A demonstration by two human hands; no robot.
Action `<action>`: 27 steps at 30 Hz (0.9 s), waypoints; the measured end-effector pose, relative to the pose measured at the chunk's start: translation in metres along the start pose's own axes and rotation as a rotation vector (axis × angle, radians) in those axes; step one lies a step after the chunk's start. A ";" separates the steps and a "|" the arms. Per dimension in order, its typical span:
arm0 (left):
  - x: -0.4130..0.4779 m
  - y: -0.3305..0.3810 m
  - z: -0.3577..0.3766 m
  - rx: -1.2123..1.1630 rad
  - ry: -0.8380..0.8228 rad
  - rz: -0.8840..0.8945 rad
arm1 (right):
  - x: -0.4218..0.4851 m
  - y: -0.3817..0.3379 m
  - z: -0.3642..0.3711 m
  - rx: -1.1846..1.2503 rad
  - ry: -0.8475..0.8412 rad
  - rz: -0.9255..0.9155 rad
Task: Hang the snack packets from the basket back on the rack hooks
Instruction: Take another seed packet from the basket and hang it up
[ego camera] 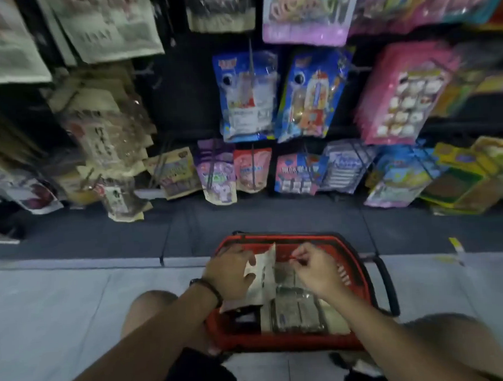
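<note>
Snack packets [296, 312] lie stacked flat in the red basket [280, 343], which sits on the floor before the rack. One pale packet [264, 272] is raised above them, gripped along its left edge by the left hand [231, 273]. The right hand [317, 269] hovers just beside it, fingers curled and thumb and forefinger drawn together; whether they nip anything I cannot tell (the picture is soft there).

A one-edge grip looks like the main risk: the packet could twist or slip back into the basket on the way up. Its hang hole is not visible, so a creased or torn top might miss the hook. The lowest row is crowded and the packets overlap, so pushing one in carelessly could knock a neighbour loose. The basket also sits close between the knees, where a hasty rise might nudge it.

Underfoot is a floor of pale grey tiles [62, 308], meeting a dark plinth [102, 231] at the rack's foot. The dark back panel [177, 101] shows bare between brown packets [103, 133] on the left and blue packets [249, 98]; pink packs [404, 94] hang further right. The light is dim.
</note>
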State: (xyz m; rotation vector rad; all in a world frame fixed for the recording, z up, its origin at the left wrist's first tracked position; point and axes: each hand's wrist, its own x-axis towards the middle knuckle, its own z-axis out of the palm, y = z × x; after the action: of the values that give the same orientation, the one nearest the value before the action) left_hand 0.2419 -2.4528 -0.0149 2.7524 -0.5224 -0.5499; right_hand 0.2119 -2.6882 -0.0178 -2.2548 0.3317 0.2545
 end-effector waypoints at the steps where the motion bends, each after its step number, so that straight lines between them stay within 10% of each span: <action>1: 0.001 0.000 0.012 -0.005 -0.045 -0.008 | -0.004 0.013 0.009 0.011 -0.064 0.071; 6: 0.003 -0.011 0.060 -0.083 -0.164 -0.091 | -0.005 0.042 0.066 0.168 -0.344 0.408; 15: 0.011 -0.019 0.067 -0.200 -0.116 -0.166 | 0.010 0.031 0.129 0.263 -0.174 0.606; 27: -0.005 -0.016 0.032 -0.624 0.169 -0.254 | -0.003 -0.020 0.023 0.603 -0.278 0.165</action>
State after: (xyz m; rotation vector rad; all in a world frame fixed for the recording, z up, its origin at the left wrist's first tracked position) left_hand 0.2288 -2.4431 -0.0474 2.2384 0.0468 -0.4350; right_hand 0.2139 -2.6580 -0.0178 -1.5782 0.3850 0.4784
